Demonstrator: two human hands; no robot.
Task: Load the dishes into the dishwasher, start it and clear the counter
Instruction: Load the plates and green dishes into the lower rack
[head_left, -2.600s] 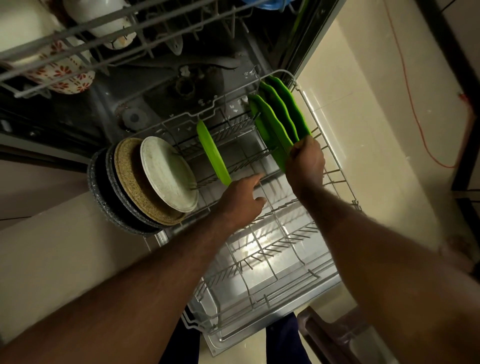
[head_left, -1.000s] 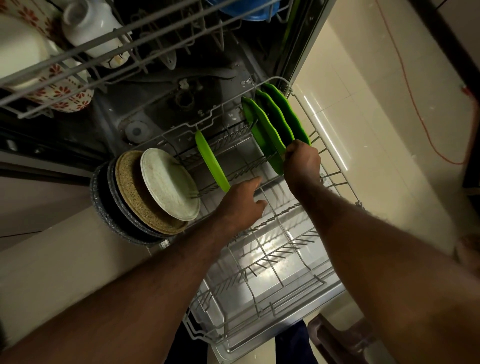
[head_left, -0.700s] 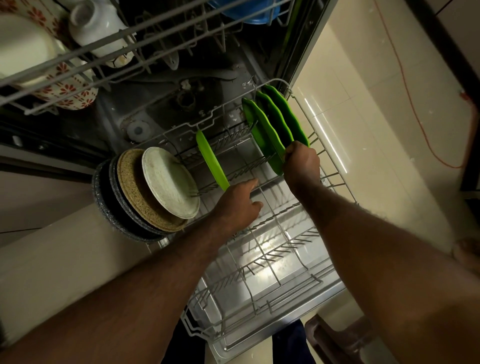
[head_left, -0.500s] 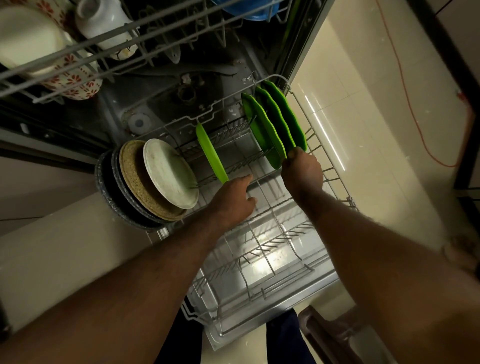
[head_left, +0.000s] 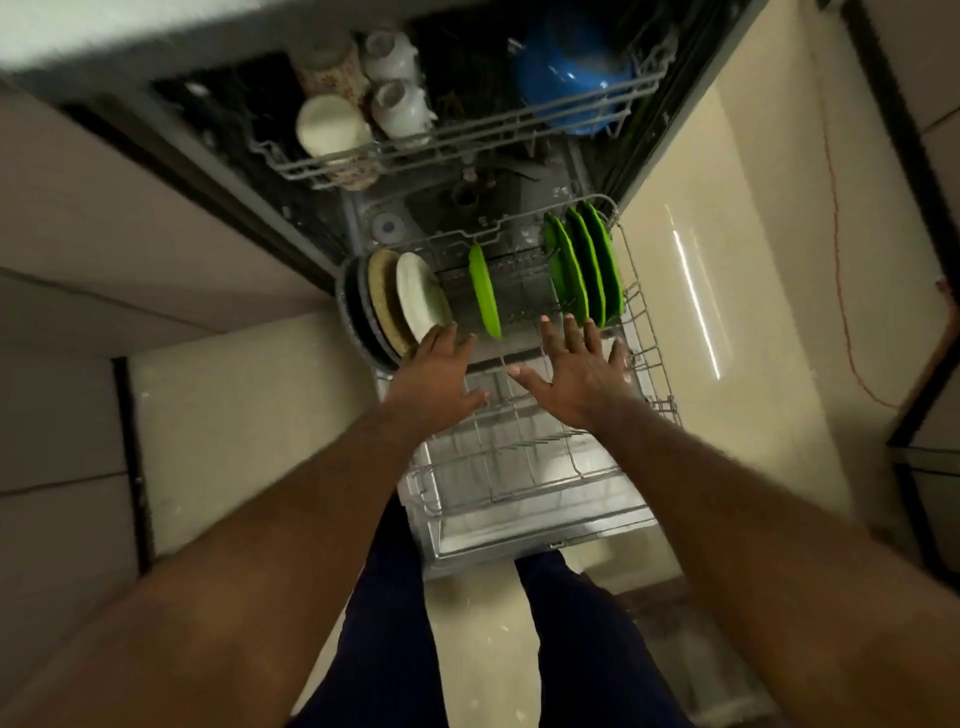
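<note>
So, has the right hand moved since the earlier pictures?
Yes. The right hand released the green plates and drew back slightly toward the person, fingers spread over the lower rack.

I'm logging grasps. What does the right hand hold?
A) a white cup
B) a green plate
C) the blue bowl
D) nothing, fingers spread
D: the right hand is over the lower rack with its fingers straight and spread, near the green plates but curled round nothing.

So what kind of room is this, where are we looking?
Most likely a home kitchen. An open dishwasher has its lower rack pulled out with green plates standing in it, and cups and a blue bowl sit in the upper rack.
</note>
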